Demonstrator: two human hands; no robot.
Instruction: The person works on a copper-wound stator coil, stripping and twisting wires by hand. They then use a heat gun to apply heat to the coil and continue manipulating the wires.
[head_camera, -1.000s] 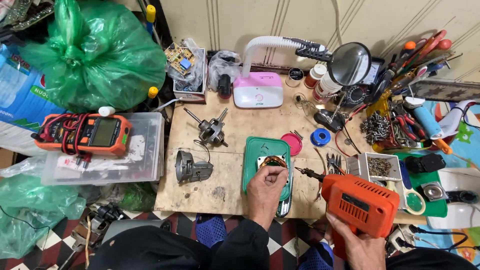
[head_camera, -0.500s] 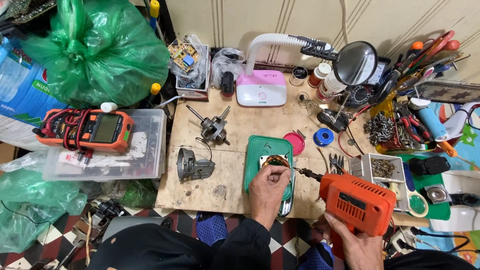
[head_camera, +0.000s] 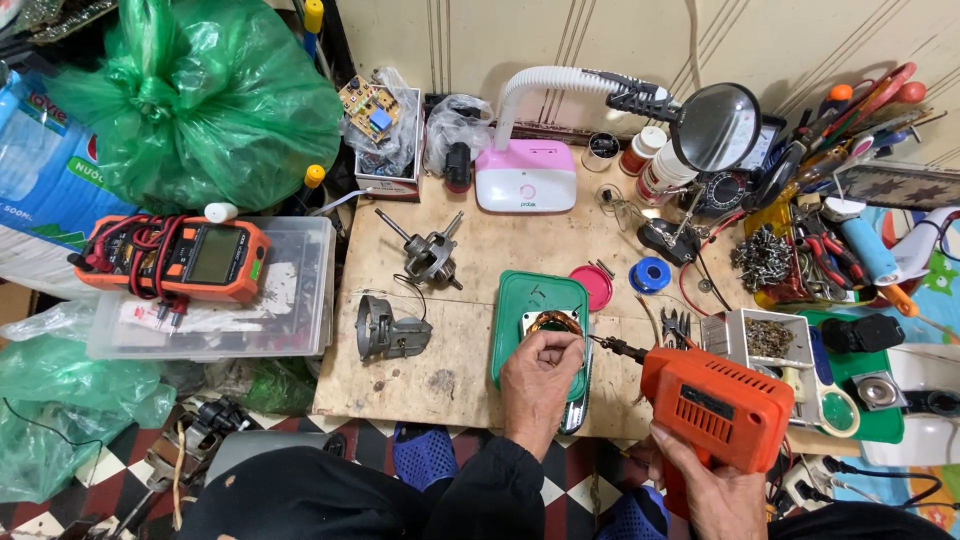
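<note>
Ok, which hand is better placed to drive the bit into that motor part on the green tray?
Right. The right hand grips the orange drill, its bit pointing at the copper-wound motor part on the green tray. The left hand rests on that part, likely steadying it.

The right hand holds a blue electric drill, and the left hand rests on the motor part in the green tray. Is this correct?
Not quite: in the head view the electric drill is orange, not blue. The right hand holds it, and the left hand rests on the motor part in the green tray.
</note>
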